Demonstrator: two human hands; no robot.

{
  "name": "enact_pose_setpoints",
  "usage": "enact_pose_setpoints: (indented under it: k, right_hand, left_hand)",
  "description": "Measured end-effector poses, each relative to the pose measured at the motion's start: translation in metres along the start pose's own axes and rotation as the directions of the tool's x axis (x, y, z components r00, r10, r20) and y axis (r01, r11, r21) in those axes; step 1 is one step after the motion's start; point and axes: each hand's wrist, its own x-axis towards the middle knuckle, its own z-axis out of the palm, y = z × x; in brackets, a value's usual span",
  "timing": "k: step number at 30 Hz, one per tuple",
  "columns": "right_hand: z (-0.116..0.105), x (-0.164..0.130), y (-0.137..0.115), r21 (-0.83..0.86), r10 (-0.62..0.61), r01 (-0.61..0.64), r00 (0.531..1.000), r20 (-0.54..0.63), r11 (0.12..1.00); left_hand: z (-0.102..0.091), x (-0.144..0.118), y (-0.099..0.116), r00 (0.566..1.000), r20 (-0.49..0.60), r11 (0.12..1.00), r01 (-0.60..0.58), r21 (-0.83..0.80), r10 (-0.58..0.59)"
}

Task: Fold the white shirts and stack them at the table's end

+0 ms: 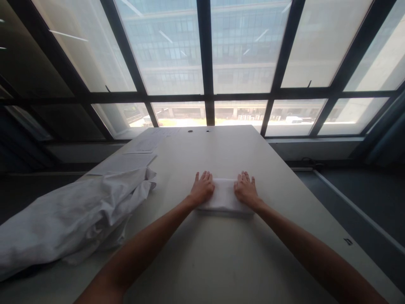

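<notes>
Head view looks down along 2 bare forearms, both cut off at the bottom edge before the elbows. What lies under the palms is hidden, and the folds of the small white folded cloth (225,197) are hard to make out against the pale bench (202,261). That cloth sits at the middle of the bench, between and under the hands. Left hand (201,188) lies flat on its left end, fingers (202,177) stretched out and released, gripping nothing; right hand (247,190) mirrors it on the right end, fingers extended. A rumpled white sheet (72,215) sprawls well apart at the left, partly off the edge, with papers (126,162) just behind it.
</notes>
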Motion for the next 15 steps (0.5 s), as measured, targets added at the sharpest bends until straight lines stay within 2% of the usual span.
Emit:
enact_pose_setpoints:
  k: [3,6,9,12,15]
  right_hand:
    - [0.006,0.007,-0.027,0.028,-0.088,0.089,0.996,-0.035,0.996]
    - [0.015,0.006,-0.032,0.035,-0.151,0.152,0.988,-0.044,0.988]
    - [0.020,0.004,-0.011,0.025,-0.117,0.118,0.992,-0.048,0.993]
    - [0.021,0.005,0.022,0.039,-0.042,0.042,0.999,-0.001,0.998]
    - [0.018,0.009,0.054,0.058,-0.023,0.021,0.999,0.043,0.998]
  left_hand:
    - [0.007,0.004,0.023,0.995,-0.015,0.994,-0.098,-0.043,0.097]
    - [0.015,0.005,0.024,0.994,-0.033,0.991,-0.109,-0.080,0.107]
    - [0.018,0.002,0.002,1.000,-0.007,0.995,-0.030,-0.096,0.029]
    - [0.020,-0.003,-0.024,0.997,0.049,0.988,0.070,-0.135,-0.064]
    - [0.024,-0.009,-0.047,0.990,0.047,0.975,0.142,-0.168,-0.136]
